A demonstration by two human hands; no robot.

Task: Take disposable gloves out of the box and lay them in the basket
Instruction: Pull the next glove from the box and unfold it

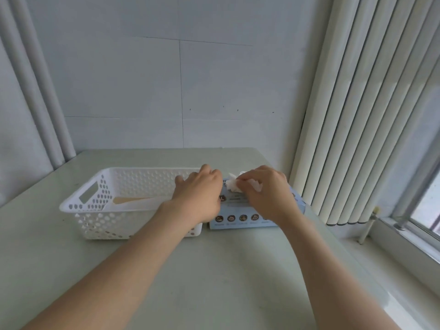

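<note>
You have two hands in view: your left hand [197,194] and right hand [266,189]. The surface [214,270] carries one basket [95,220] and one box [240,219]. One white glove [232,185] shows at the box, and one pale flat piece [133,200] in the basket.

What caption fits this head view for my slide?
Right hand pinches a glove from the box; left hand rests on it, basket alongside.
</note>
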